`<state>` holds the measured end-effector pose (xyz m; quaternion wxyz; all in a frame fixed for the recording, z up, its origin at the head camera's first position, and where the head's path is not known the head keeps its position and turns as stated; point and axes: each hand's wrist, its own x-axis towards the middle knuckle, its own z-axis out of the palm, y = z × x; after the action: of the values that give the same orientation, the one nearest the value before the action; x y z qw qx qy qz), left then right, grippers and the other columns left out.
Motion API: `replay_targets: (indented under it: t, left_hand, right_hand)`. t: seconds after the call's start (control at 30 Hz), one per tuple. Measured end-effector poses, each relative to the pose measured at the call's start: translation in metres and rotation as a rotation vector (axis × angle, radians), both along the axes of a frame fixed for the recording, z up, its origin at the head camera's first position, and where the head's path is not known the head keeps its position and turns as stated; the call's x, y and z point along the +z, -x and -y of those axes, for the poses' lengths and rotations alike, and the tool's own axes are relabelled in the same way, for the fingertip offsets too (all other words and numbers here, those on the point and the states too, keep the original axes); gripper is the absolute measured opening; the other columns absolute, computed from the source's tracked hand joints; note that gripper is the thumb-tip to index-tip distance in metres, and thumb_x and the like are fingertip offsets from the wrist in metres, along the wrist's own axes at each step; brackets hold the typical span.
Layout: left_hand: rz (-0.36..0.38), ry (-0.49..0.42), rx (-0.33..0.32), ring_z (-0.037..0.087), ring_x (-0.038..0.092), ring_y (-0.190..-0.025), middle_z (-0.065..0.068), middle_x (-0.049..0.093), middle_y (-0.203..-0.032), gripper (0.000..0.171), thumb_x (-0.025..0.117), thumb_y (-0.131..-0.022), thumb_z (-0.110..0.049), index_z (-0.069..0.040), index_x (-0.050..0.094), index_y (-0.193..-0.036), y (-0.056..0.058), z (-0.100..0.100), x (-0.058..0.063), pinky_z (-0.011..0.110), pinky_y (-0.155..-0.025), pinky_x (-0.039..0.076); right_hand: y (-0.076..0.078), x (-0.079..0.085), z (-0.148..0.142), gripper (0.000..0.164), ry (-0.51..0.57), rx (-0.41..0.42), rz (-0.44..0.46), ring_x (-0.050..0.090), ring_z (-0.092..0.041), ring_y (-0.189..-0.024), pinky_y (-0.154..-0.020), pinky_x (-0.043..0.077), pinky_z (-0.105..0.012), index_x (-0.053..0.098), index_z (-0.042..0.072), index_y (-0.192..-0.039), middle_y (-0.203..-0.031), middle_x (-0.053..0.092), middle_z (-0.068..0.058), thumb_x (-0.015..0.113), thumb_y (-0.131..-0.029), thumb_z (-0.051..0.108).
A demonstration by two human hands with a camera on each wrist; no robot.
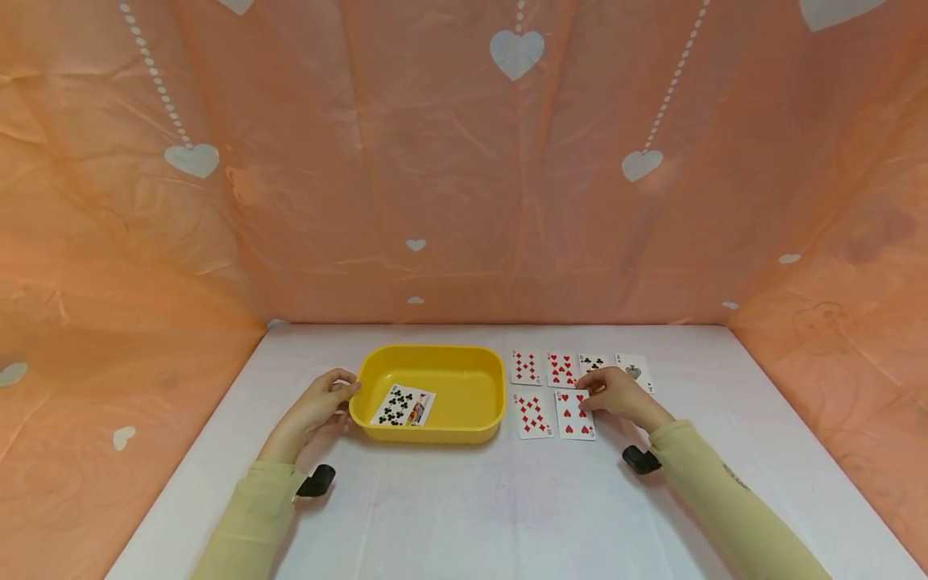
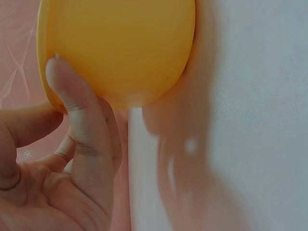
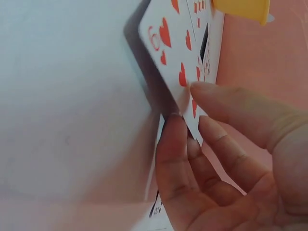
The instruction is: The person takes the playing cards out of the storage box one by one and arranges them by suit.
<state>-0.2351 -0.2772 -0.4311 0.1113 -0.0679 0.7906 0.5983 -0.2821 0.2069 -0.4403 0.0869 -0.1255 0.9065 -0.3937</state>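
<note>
With thumb and fingertips my left hand [image 1: 319, 409] pinches the left rim of a yellow plastic tub [image 1: 435, 435]. The left wrist view shows the thumb and a finger [image 2: 79, 106] at the tub's corner [image 2: 120, 53]. Inside the tub lie a clubs card [image 1: 395, 405] and, partly under it, a face card [image 1: 420, 409]. My right hand [image 1: 616, 393] pinches the six of hearts [image 1: 574, 419] by its right edge. In the right wrist view that six of hearts [image 3: 175, 62] is tilted, its near edge raised off the white surface, thumb on its face and fingers behind.
Left of the six lies a diamonds card [image 1: 532, 417]. Behind are another diamonds card [image 1: 525, 368], a hearts card [image 1: 561, 369], a clubs card [image 1: 593, 362] partly hidden by the right hand, and an ace of spades [image 1: 638, 370]. Orange cloth [image 1: 449, 201] walls the white table [image 1: 449, 515].
</note>
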Motion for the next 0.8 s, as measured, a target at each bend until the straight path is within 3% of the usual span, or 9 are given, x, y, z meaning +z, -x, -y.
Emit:
replay_targets:
  t: [0.27,0.5,0.8]
  left_hand:
    - [-0.003,-0.001,-0.002,0.018,0.056,-0.062,0.010,0.058,-0.088,0.028,0.048,-0.102,-0.018,0.002,0.042,-0.120,0.000,-0.001,0.001,0.034,-0.057,0.053]
    - [-0.007,-0.020,-0.010,0.018,0.055,-0.061,0.009,0.058,-0.086,0.027,0.048,-0.102,-0.017,0.002,0.042,-0.120,0.000,0.000,0.001,0.032,-0.054,0.051]
    - [-0.012,-0.029,-0.006,0.017,0.054,-0.059,0.011,0.058,-0.087,0.028,0.049,-0.101,-0.016,0.002,0.041,-0.120,-0.001,-0.001,0.002,0.031,-0.053,0.051]
  right_hand:
    - [-0.006,0.003,-0.003,0.034,0.016,0.012,0.001,0.053,-0.018,-0.082,-0.071,0.046,-0.029,0.067,-0.005,-0.105,-0.098,0.063,-0.014,0.077,-0.073,0.001]
    - [-0.008,0.005,0.000,0.033,0.075,0.030,0.029,0.059,-0.015,-0.077,-0.066,0.053,-0.028,0.064,-0.010,-0.109,-0.103,0.064,-0.021,0.070,-0.077,-0.005]
    - [-0.008,0.024,-0.006,0.034,0.171,0.068,0.038,0.062,-0.031,-0.096,-0.076,0.055,-0.040,0.055,-0.015,-0.118,-0.112,0.059,-0.030,0.062,-0.089,0.000]
